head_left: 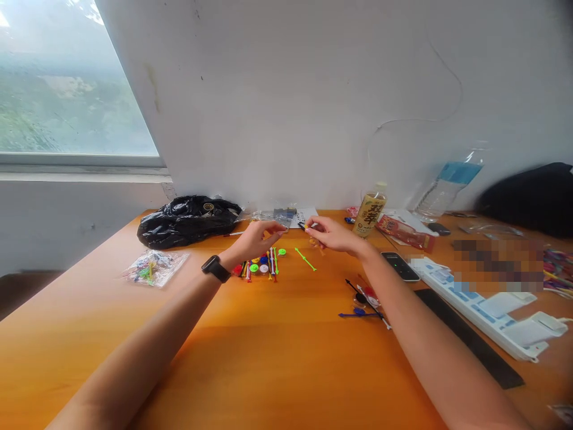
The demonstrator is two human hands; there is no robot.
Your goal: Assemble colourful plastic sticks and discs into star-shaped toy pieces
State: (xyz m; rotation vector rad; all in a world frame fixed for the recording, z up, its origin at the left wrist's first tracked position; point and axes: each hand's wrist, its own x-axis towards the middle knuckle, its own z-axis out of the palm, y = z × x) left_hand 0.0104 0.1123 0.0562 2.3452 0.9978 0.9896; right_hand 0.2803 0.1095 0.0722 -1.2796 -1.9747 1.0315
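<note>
My left hand [256, 240], with a black watch on its wrist, is raised over the far half of the table, thumb and fingers pinched together. What it pinches, if anything, is too small to make out. My right hand [335, 235] is closed beside it, with a small dark and yellow piece [303, 227] at its fingertips. Beneath my left hand lie several coloured plastic arrows [271, 263] and round discs [255, 268]. A single lime-green arrow [305, 259] rests between my hands. By my right forearm is another group with a blue arrow [356, 315] and a black disc [359, 297].
At the left are a black plastic bag [188, 222] and a clear bag of small parts [154, 267]. A drink bottle [370, 210], a phone [400, 266] and a white power strip [478, 307] stand or lie to the right. A wall bounds the table's back.
</note>
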